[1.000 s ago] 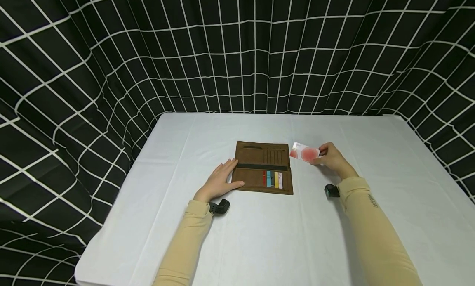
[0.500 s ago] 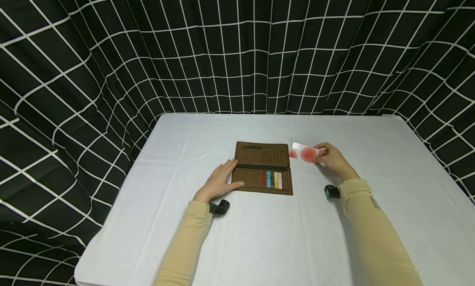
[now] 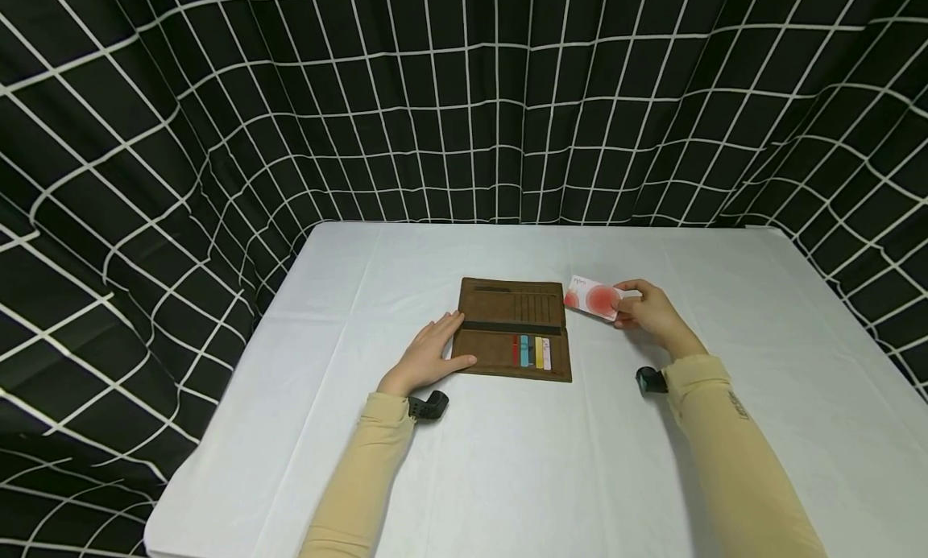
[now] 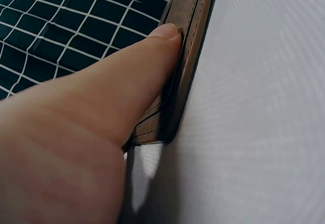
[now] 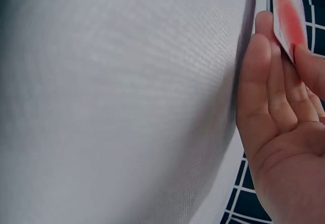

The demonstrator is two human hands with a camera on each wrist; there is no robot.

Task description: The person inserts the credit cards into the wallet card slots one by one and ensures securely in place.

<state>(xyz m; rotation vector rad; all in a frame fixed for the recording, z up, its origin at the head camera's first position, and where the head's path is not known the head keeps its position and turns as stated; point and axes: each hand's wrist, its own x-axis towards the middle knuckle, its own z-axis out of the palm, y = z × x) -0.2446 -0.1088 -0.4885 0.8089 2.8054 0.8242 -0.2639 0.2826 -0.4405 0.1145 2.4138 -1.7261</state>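
A brown wallet [image 3: 493, 304] lies unfolded on the white table, with several coloured cards [image 3: 532, 352] tucked in the slots of its near half. My left hand [image 3: 424, 357] rests on the wallet's left side, fingers and thumb spread. In the left wrist view the thumb [image 4: 165, 33] presses by the stitched edge of the wallet [image 4: 188, 10]. Just right of the wallet's far half, my right hand [image 3: 648, 312] pinches a white card with red circles [image 3: 598, 298] between thumb and fingers. The right wrist view shows the thumb against the face of this card [image 5: 289, 16].
White cloth covers the table [image 3: 507, 461]. A black curtain with a white grid [image 3: 471, 99] hangs behind it and along both sides. Each wrist wears a dark device, one on the left [image 3: 429, 405] and one on the right [image 3: 651, 380].
The card in my right hand has tilted, and its left end has shifted slightly toward the wallet. The right hand's grip on it has changed a little. The left hand and wallet stay put.
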